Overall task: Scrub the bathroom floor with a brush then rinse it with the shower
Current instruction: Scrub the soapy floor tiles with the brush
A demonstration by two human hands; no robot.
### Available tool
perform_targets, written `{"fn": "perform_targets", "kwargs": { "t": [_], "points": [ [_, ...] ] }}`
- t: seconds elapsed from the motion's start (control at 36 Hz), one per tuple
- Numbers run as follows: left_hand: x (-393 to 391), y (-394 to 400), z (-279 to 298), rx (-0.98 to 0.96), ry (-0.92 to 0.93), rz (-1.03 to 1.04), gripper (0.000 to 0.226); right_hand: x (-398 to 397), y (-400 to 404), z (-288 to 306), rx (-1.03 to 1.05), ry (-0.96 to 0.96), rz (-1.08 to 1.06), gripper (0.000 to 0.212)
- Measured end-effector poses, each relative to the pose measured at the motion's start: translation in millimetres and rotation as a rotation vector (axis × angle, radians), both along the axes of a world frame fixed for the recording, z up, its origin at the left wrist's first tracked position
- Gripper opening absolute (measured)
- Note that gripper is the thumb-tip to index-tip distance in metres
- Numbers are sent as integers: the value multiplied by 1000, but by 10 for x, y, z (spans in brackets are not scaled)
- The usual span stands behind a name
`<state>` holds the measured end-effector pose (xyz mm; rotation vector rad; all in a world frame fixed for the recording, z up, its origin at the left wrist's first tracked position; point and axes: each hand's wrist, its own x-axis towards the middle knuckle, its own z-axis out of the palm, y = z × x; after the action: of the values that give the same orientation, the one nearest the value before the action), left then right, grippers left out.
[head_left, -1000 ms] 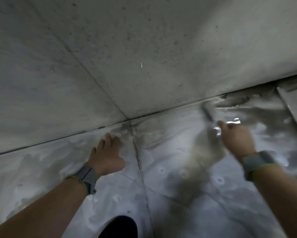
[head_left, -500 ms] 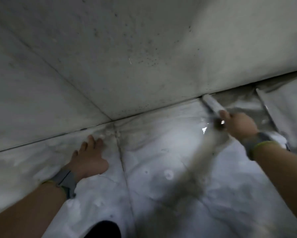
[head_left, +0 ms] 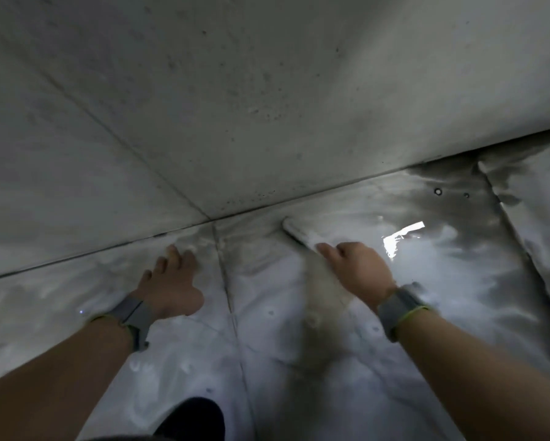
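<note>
Wet tiled floor (head_left: 458, 281), left hand (head_left: 168, 288) flat, fingers spread, right hand (head_left: 359, 268) gripping blurred brush (head_left: 299, 232), bristles hidden

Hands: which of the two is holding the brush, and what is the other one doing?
The right hand grips the white brush, which reaches toward the wall. The left hand holds nothing; it rests flat on the wet floor.
</note>
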<state>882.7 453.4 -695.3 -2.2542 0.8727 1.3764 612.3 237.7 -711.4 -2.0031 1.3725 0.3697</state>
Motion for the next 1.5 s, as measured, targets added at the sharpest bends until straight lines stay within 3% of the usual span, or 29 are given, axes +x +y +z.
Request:
{"fn": "perform_targets", "kwargs": {
  "t": [0.06, 0.17, 0.25, 0.33, 0.44, 0.5, 0.61, 0.75, 0.83, 0.97, 1.06, 1.19, 1.31, 1.39, 1.5],
  "points": [
    [-14, 21, -3, 3, 3, 5, 95, -391, -457, 26, -54, 26, -176, 70],
    [-13, 15, -12, 16, -20, -10, 95, -1239, -1100, 242, -56, 21, -776, 61],
    [-3, 12, 25, 30, -29, -5, 100, -1434, -1064, 416, -49, -25, -895, 79],
    [28, -42, 51, 48, -65, 9, 101, -1387, -903, 531, -13, -60, -720, 82],
    [44, -212, 194, 0, -58, -21, 79, -1264, -899, 728, 132, -27, -483, 67],
    [-77, -364, 413, -13, -22, -18, 68, -1153, -971, 997, 153, 4, -326, 72],
    [-365, -823, 872, 5, 108, -86, 77, -1073, -1207, 1527, 53, 157, -18, 52],
    [-784, -1470, 1486, -71, 121, -253, 82, -1312, -1337, 1791, -82, 157, -40, 69],
    [-1071, -1897, 1887, -140, 128, -296, 76, -1517, -1384, 1690, 23, 13, -199, 75],
    [-1623, -2459, 2129, -225, 83, -448, 62, -1532, -1392, 1529, 97, -52, -288, 64],
    [-1917, -2651, 2087, -233, 31, -649, 62, -1415, -1398, 1539, 215, -3, -246, 62],
    [-2298, -2610, 1664, -222, -114, -1144, 55, -1297, -1464, 1184, 162, 63, -147, 55],
    [-2282, -2509, 1174, -121, -158, -1126, 40, -1367, -1159, 878, 78, 60, -114, 46],
    [-2247, -2535, 845, -95, -196, -1057, 31, -1446, -813, 434, -54, 84, -124, 59],
    [-2104, -2590, 392, -154, -244, -1026, 43, -1525, -523, 242, -77, -21, 49, 66]
  ]
}}
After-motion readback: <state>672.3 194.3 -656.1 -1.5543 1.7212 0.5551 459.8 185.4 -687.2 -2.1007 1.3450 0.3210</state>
